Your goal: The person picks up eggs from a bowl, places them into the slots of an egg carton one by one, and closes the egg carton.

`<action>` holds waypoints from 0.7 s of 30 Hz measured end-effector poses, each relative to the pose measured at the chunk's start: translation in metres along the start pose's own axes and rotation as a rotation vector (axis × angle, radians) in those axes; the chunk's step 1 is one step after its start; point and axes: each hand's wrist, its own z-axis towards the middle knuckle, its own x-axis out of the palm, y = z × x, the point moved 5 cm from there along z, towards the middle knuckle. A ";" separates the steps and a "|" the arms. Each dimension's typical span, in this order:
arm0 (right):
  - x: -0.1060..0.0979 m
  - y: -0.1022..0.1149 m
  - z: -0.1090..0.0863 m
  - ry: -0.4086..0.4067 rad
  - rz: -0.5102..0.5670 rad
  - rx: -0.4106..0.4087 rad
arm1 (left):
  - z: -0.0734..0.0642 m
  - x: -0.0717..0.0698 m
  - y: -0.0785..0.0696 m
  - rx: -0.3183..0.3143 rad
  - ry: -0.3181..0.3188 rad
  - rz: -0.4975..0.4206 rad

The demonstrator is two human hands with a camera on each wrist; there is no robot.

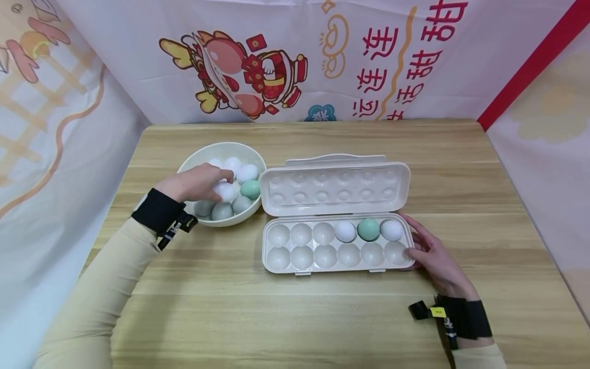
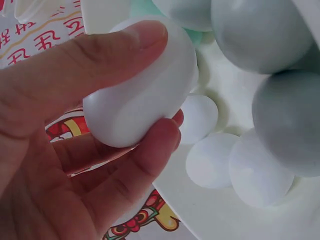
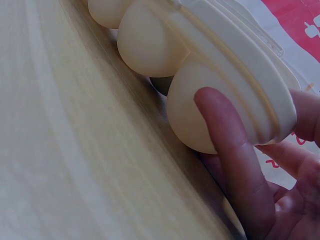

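Note:
My left hand [image 1: 197, 182] pinches a white egg [image 2: 145, 95] between thumb and fingers, over the cream bowl [image 1: 206, 153]. Inside the bowl lie several white eggs [image 1: 247, 173], a green egg [image 1: 250, 189] and several grey eggs [image 1: 223, 211]. To its right sits an egg box [image 1: 301, 256] with two rows of cups. In the back row, at the right, are a white egg [image 1: 345, 231], a green egg [image 1: 369, 229] and another white egg [image 1: 392, 230]. My right hand [image 1: 435, 256] holds the box's right end, one finger against the rounded cup underside [image 3: 192, 112].
The egg box's lid [image 1: 336, 189] stands raised behind the base, its left end close to the bowl. All of this rests on a wood-grain table [image 1: 295, 323]. A printed cloth [image 1: 295, 61] hangs along the back edge, with more cloth at both sides.

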 end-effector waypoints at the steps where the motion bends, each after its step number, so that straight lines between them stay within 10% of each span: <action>1: 0.000 0.000 0.000 0.001 -0.003 0.000 | 0.000 0.000 -0.002 0.006 -0.004 0.005; 21: 0.000 0.001 0.000 0.000 0.018 0.025 | -0.004 0.000 -0.051 -0.004 -0.008 0.096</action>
